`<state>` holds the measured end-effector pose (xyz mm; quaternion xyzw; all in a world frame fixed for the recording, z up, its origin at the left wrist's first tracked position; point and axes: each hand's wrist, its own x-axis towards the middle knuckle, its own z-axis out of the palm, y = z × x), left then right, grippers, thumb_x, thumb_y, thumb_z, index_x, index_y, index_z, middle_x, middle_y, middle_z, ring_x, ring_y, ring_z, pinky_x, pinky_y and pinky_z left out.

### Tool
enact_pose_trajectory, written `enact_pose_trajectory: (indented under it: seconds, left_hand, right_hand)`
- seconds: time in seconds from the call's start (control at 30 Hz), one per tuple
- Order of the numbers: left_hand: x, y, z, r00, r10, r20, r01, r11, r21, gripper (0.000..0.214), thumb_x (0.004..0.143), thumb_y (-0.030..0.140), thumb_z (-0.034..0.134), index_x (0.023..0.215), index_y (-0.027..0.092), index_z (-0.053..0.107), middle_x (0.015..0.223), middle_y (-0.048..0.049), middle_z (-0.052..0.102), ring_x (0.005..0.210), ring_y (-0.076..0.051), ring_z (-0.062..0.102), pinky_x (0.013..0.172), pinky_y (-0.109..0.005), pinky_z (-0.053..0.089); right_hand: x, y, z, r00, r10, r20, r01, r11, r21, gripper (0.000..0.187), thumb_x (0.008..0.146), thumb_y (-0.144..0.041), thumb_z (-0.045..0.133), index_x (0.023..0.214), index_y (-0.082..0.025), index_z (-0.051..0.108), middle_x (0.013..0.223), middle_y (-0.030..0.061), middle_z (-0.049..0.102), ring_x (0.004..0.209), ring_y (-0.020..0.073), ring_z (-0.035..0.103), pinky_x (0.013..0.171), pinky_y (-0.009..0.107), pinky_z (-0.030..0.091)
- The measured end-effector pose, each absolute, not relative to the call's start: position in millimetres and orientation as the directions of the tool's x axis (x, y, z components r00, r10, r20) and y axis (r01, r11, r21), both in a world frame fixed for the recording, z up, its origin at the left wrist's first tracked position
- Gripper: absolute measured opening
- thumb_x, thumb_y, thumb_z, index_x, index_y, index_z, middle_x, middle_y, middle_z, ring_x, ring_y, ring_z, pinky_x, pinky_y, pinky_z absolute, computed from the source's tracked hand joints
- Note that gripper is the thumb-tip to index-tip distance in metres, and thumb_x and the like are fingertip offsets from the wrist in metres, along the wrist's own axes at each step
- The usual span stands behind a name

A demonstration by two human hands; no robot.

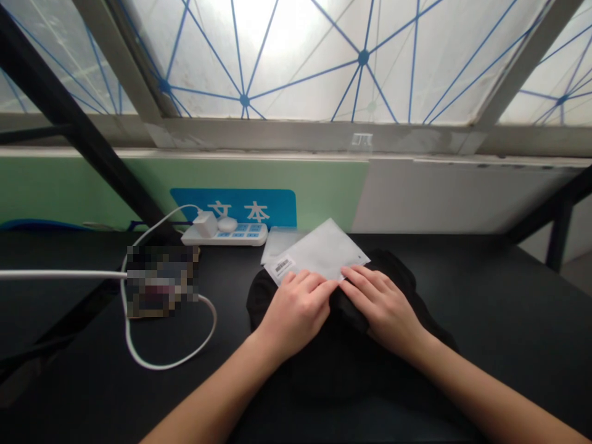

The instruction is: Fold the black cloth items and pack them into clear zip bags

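Observation:
A whitish, translucent plastic bag (319, 246) with a barcode label (282, 266) lies tilted over bunched black cloth (261, 302). My left hand (303, 305) is closed at the bag's near edge, fingers curled and thumb pointing right along it. From the other side, my right hand (382, 302) pinches the same edge near its middle, its fingers held close together. The fingertips of the two hands almost meet there. Behind the bag, partly covered by it, is another clear flat sleeve (276, 240).
At the back left stands a white power strip (238, 234) holding a white plug (205, 224). A white cable (161, 368) loops around a pixelated object (161, 282) on the black table (509, 320). Black metal bars (106, 154) rise at the left, before a patterned window (300, 61).

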<state>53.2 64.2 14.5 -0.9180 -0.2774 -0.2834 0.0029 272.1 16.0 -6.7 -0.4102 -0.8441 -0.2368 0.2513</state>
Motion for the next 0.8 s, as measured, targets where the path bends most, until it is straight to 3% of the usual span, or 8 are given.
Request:
enact_pose_trajectory:
  seconds: [0.13,0.23,0.43,0.53,0.67,0.8]
  left_hand:
    - [46,61,16,0.634,0.633,0.444,0.654,-0.745,0.127,0.008,0.092,0.018,0.057,0.086,0.019,0.062,0.085,-0.0041,0.064,0.085,-0.023,0.058,0.073,-0.038,0.037]
    - [45,61,14,0.632,0.640,0.438,0.671,-0.734,0.104,0.019,0.094,0.021,0.055,0.075,0.019,0.057,0.079,-0.0033,0.061,0.081,-0.022,0.056,0.070,-0.037,0.034]
    - [52,58,12,0.635,0.536,0.557,0.599,-0.796,0.083,0.023,0.096,0.020,0.052,0.074,0.019,0.058,0.077,-0.0033,0.061,0.077,-0.020,0.054,0.070,-0.036,0.033]
    - [55,58,11,0.588,0.544,0.598,0.610,-0.784,0.114,0.023,0.096,0.019,0.051,0.074,0.018,0.058,0.076,-0.0033,0.060,0.075,-0.019,0.054,0.071,-0.036,0.035]
    - [55,61,9,0.525,0.596,0.607,0.634,-0.750,0.189,0.021,0.095,0.018,0.051,0.075,0.019,0.056,0.078,-0.0032,0.060,0.077,-0.019,0.055,0.073,-0.035,0.037]
    - [51,62,8,0.525,0.597,0.607,0.613,-0.760,0.218,0.021,0.097,0.018,0.050,0.077,0.019,0.058,0.078,-0.0029,0.062,0.078,-0.018,0.056,0.073,-0.035,0.037]
  right_hand:
    - [275,21,-2,-0.514,0.613,0.600,0.827,0.540,0.158,0.033,0.095,-0.013,0.045,0.120,-0.007,0.066,0.119,0.0193,0.069,0.110,0.0324,0.060,0.092,0.046,0.052]
    - [277,22,0,-0.494,0.628,0.601,0.842,0.518,0.151,0.034,0.094,-0.012,0.046,0.121,-0.008,0.066,0.115,0.0181,0.068,0.106,0.0309,0.060,0.092,0.044,0.051]
    - [271,20,0,-0.438,0.652,0.619,0.883,0.440,0.162,0.034,0.092,-0.013,0.050,0.121,-0.012,0.067,0.111,0.0169,0.066,0.098,0.0303,0.060,0.085,0.042,0.052]
    - [268,21,-1,-0.429,0.662,0.614,0.893,0.413,0.178,0.039,0.089,-0.009,0.050,0.125,-0.010,0.065,0.114,0.0190,0.063,0.100,0.0311,0.059,0.086,0.043,0.052]
    - [267,24,-3,-0.531,0.575,0.623,0.821,0.531,0.210,0.047,0.087,-0.011,0.049,0.132,-0.013,0.061,0.119,0.0179,0.059,0.111,0.0323,0.057,0.100,0.050,0.049]
    - [269,27,-4,-0.573,0.514,0.639,0.757,0.630,0.173,0.036,0.088,-0.018,0.051,0.122,-0.014,0.064,0.117,0.0168,0.059,0.116,0.0328,0.056,0.107,0.053,0.046]
